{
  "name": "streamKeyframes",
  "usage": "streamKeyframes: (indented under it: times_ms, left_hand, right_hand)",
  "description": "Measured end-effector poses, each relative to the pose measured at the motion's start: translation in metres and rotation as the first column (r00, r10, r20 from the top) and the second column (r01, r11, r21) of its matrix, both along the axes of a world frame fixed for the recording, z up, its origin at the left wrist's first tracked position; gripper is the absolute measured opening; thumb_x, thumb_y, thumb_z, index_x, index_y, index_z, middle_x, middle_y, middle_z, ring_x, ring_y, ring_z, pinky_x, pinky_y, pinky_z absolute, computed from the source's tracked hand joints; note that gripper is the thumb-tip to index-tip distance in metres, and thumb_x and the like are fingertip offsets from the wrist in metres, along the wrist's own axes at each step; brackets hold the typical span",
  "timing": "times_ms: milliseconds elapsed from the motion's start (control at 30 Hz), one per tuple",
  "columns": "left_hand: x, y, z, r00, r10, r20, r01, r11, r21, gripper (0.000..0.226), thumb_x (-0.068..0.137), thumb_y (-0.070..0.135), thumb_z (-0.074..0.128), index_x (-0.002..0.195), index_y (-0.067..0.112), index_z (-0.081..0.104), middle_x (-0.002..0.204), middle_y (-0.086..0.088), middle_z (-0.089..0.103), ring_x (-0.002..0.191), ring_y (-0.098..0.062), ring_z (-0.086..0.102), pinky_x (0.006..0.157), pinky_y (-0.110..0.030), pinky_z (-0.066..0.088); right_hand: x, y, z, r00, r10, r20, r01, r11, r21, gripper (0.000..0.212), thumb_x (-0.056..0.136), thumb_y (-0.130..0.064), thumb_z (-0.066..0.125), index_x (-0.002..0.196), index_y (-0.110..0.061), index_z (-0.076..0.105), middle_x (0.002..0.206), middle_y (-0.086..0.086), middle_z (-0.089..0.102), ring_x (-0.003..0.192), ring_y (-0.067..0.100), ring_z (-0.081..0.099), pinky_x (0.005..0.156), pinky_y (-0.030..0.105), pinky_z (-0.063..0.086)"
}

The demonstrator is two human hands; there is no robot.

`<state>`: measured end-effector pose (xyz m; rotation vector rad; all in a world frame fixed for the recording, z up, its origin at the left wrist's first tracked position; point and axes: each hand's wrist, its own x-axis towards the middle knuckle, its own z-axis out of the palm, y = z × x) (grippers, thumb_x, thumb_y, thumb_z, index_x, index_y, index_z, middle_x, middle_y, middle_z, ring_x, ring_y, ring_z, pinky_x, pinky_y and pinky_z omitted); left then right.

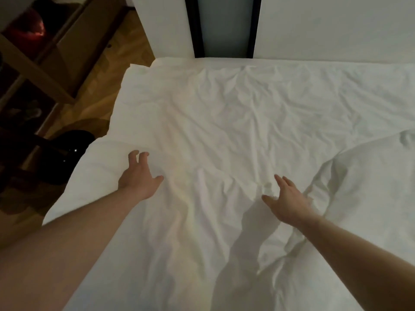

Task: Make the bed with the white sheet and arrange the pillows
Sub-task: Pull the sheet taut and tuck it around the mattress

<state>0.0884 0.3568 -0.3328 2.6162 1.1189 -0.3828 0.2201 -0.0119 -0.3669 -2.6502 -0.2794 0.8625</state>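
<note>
A wrinkled white sheet (pixel 224 113) covers the bed from the near edge to the far wall. My left hand (pixel 138 176) hovers over its left part with fingers spread and loosely bent, holding nothing. My right hand (pixel 287 198) reaches over the middle with straight fingers spread, just above or on the cloth. A puffy white pillow or folded bedding (pixel 370 187) lies at the right, its edge beside my right hand. A second raised white fold (pixel 98 167) sits under the sheet by the bed's left edge.
Wooden floor (pixel 125 43) runs along the bed's left side. A wooden shelf unit (pixel 40 70) stands at the far left with a red object (pixel 29 30) in it. A dark shiny object (pixel 65 153) sits on the floor by the bed. White wall panels with a dark-framed strip (pixel 224 25) stand behind.
</note>
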Motion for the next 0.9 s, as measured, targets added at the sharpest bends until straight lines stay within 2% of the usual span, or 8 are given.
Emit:
streamKeyframes:
  times_ms: [167, 267, 400, 467, 533, 600, 700, 900]
  left_hand:
    - [0.010, 0.033, -0.061, 0.998, 0.005, -0.069, -0.006, 1.000, -0.020, 0.101, 0.083, 0.058, 0.070, 0.159, 0.027, 0.010, 0.167, 0.001, 0.002, 0.132, -0.040, 0.050, 0.105, -0.047, 0.043]
    - [-0.002, 0.043, -0.090, 0.993, -0.063, -0.103, 0.050, 0.991, -0.127, 0.112, 0.073, 0.059, 0.077, 0.156, 0.035, 0.006, 0.156, -0.006, 0.031, 0.128, -0.040, 0.053, 0.103, -0.047, 0.046]
    - [-0.015, 0.050, -0.103, 0.970, -0.159, -0.185, 0.146, 0.986, -0.080, 0.091, 0.090, 0.045, 0.061, 0.159, 0.039, 0.002, 0.144, -0.008, 0.054, 0.123, -0.035, 0.058, 0.098, -0.044, 0.050]
    - [-0.015, 0.056, -0.093, 0.958, -0.171, -0.230, 0.154, 0.984, -0.088, 0.077, 0.089, 0.042, 0.059, 0.155, 0.038, 0.021, 0.135, -0.009, 0.062, 0.119, -0.032, 0.062, 0.095, -0.041, 0.052]
    - [-0.015, 0.060, -0.085, 0.951, -0.177, -0.253, 0.158, 0.983, -0.092, 0.052, 0.086, 0.041, 0.062, 0.136, 0.034, 0.049, 0.128, -0.005, 0.067, 0.116, -0.029, 0.064, 0.092, -0.037, 0.053]
    - [-0.019, 0.064, -0.071, 0.963, -0.155, -0.219, 0.145, 0.987, -0.062, 0.030, 0.083, 0.040, 0.064, 0.111, 0.031, 0.060, 0.118, -0.002, 0.070, 0.111, -0.027, 0.066, 0.084, -0.034, 0.053]
    - [-0.029, 0.064, -0.040, 0.992, -0.110, -0.060, 0.110, 0.994, -0.001, 0.014, 0.084, 0.035, 0.064, 0.088, 0.030, 0.052, 0.102, -0.003, 0.071, 0.099, -0.032, 0.066, 0.068, -0.033, 0.046]
    - [-0.002, 0.066, 0.063, 0.950, 0.016, 0.312, -0.027, 0.999, 0.031, 0.008, 0.087, 0.021, 0.063, 0.088, 0.022, 0.056, 0.089, -0.007, 0.067, 0.084, -0.037, 0.061, 0.065, -0.038, 0.045]
  right_hand:
    - [-0.012, 0.017, -0.059, 0.986, -0.150, -0.071, 0.145, 0.987, -0.065, 0.082, 0.095, -0.062, 0.055, 0.160, -0.022, 0.024, 0.150, 0.016, 0.052, 0.138, 0.035, 0.049, 0.110, 0.043, 0.038]
    - [-0.024, 0.015, -0.072, 0.996, -0.090, -0.029, 0.086, 0.990, -0.115, 0.066, 0.091, -0.065, 0.060, 0.143, -0.028, 0.043, 0.132, 0.014, 0.064, 0.125, 0.035, 0.058, 0.099, 0.042, 0.045]
    - [-0.042, 0.011, -0.068, 0.991, -0.035, 0.126, 0.047, 0.994, -0.093, 0.036, 0.093, -0.061, 0.058, 0.094, -0.025, 0.059, 0.102, 0.004, 0.071, 0.105, 0.033, 0.067, 0.080, 0.040, 0.049]
    - [-0.051, 0.011, -0.059, 0.987, -0.047, 0.153, 0.061, 0.995, -0.085, 0.037, 0.095, -0.060, 0.055, 0.084, -0.024, 0.054, 0.098, -0.002, 0.066, 0.102, 0.029, 0.067, 0.075, 0.039, 0.046]
    - [-0.061, 0.007, -0.053, 0.983, -0.083, 0.165, 0.092, 0.995, -0.047, 0.033, 0.095, -0.057, 0.055, 0.086, -0.025, 0.055, 0.097, -0.006, 0.060, 0.101, 0.028, 0.067, 0.072, 0.038, 0.044]
    - [-0.066, 0.005, -0.044, 0.978, -0.119, 0.169, 0.118, 0.993, 0.016, 0.028, 0.095, -0.052, 0.059, 0.087, -0.026, 0.054, 0.094, -0.008, 0.054, 0.100, 0.028, 0.066, 0.071, 0.039, 0.044]
    - [-0.065, 0.006, -0.018, 0.970, -0.140, 0.198, 0.125, 0.988, 0.086, 0.026, 0.095, -0.048, 0.061, 0.085, -0.026, 0.051, 0.089, -0.008, 0.051, 0.096, 0.030, 0.065, 0.069, 0.041, 0.046]
    - [0.000, 0.044, 0.090, 0.895, -0.256, 0.366, 0.141, 0.940, 0.311, 0.019, 0.092, -0.024, 0.072, 0.083, -0.018, 0.057, 0.083, 0.001, 0.059, 0.085, 0.036, 0.062, 0.066, 0.035, 0.036]
